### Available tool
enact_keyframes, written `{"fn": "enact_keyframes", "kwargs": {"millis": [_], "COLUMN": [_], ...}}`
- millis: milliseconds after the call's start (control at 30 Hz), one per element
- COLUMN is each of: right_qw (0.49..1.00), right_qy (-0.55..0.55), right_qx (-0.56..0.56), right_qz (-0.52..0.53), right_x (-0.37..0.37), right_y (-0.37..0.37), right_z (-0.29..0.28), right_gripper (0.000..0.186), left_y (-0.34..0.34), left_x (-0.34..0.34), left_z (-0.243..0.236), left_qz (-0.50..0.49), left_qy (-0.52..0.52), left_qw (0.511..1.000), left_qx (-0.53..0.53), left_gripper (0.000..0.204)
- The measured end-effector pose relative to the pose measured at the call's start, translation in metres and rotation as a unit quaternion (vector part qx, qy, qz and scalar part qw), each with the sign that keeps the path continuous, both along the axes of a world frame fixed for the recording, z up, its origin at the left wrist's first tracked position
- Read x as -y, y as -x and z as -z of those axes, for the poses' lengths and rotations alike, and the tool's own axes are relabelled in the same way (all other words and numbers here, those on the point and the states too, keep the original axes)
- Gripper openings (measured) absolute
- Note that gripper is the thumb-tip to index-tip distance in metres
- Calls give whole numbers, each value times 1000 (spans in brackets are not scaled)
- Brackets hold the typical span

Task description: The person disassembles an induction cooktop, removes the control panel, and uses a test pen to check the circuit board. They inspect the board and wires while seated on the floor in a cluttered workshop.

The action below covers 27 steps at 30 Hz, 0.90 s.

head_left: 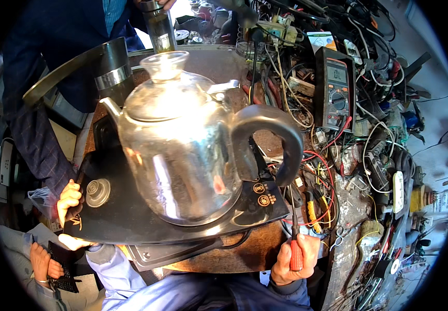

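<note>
A shiny kettle (180,155) with a clear domed lid and a black curved handle (288,140) stands on a glossy black panel (125,207). The panel tilts, and it carries a round metal knob-like fitting (98,193) at its left and printed symbols at its right. My left hand (71,212) is closed on the panel's left edge, fingers over the rim and thumb below. Low on the right, my right hand (297,259) grips a red-handled screwdriver (296,254), its shaft pointing up beside the panel's right corner.
Under the panel lies a dark flat base (172,253) on the wooden table (244,254). A multimeter (335,90), tangled wires and yellow-handled pliers (313,210) crowd the right. Across the table, a person in a dark jacket (53,31) holds a dark tumbler (159,28). Another person's hands (45,264) show lower left.
</note>
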State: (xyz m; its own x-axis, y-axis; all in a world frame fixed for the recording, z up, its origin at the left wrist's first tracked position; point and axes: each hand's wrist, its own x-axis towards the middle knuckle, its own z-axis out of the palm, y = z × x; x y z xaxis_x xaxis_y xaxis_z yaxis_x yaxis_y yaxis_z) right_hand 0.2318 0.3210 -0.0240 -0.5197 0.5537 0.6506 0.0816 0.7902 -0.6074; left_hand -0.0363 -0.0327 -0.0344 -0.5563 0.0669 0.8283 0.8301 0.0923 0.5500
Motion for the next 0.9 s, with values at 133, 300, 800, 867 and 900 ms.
{"fn": "enact_keyframes", "kwargs": {"millis": [133,300,800,867,900], "right_qw": [999,996,957,961,960], "right_qy": [30,40,276,258,262], "right_qx": [-6,0,-43,-49,-51], "right_qz": [-40,-83,-78,-87,-82], "right_x": [-2,-8,-23,-26,-26], "right_y": [-4,-6,-12,-7,-6], "right_z": [2,-4,-2,-6,-6], "right_gripper": [33,36,30,28,27], "left_y": [15,18,-15,-16,-12], "left_x": [34,10,-10,-4,-5], "left_z": [11,13,-17,-19,-24], "left_qz": [52,139,164,94,33], "left_qy": [59,-86,-235,-299,-330], "left_qw": [996,986,929,907,888], "left_qx": [-33,-33,234,280,317], "left_gripper": [49,73,63,59,58]}}
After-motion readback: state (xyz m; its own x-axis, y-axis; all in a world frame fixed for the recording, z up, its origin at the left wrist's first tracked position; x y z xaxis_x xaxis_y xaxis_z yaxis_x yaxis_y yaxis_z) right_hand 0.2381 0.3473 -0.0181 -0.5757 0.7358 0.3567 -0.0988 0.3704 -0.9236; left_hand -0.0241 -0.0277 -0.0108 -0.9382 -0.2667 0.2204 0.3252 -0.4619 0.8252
